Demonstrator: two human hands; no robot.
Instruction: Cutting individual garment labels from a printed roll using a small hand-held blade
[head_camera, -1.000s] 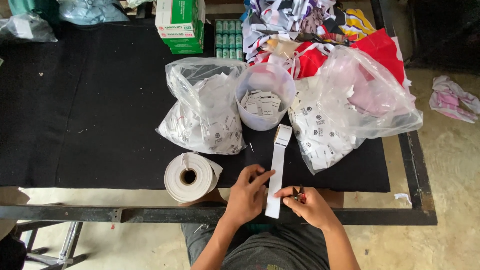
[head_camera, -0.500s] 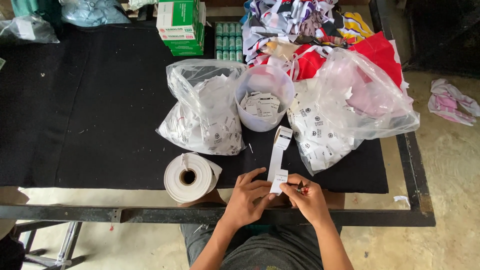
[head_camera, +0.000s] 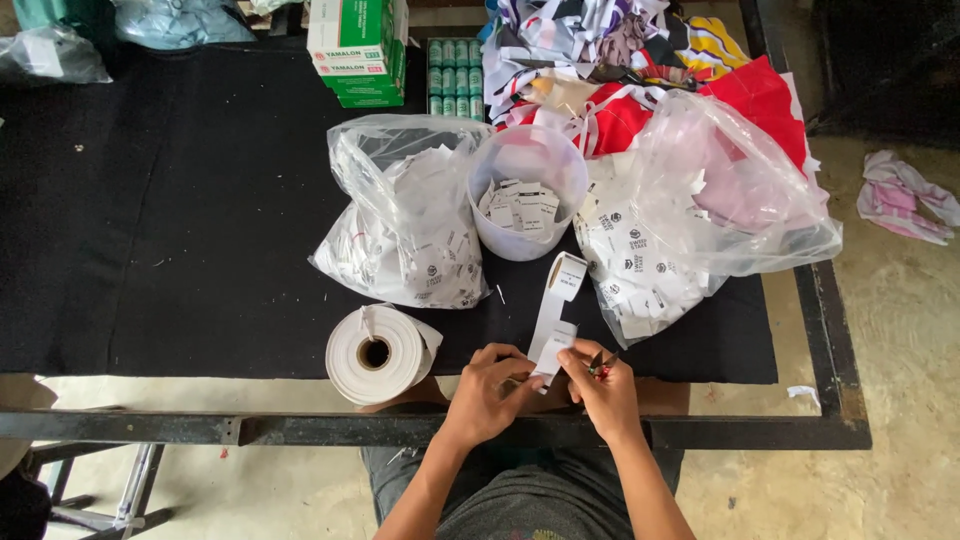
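Two bare hands meet at the near edge of the black-covered work table (head_camera: 200, 250): the left hand (head_camera: 487, 392) pinches the free end of a narrow white printed label strip (head_camera: 556, 322), fingers closed on it; the right hand (head_camera: 603, 385) is closed round a small pair of snips with a red and dark handle (head_camera: 598, 364), blades just beside the strip on the right of the pinch. The strip runs up and away from the pinch, curling over at its far end just below a translucent round plastic tub of cut labels (head_camera: 527, 190). Left of the grip lies a large white roll of label tape (head_camera: 378, 352); beyond it a clear plastic bag of loose labels (head_camera: 410, 225), and to the right, beyond the snips, a second clear bag of labels (head_camera: 690, 220). Risks as judged: the blades sit close to the left fingertips, so a slip could nick skin; the strip hangs slack and curled, so a cut could land off the gap between prints; a freed piece could drop off the table edge below the hands instead of reaching the tub.
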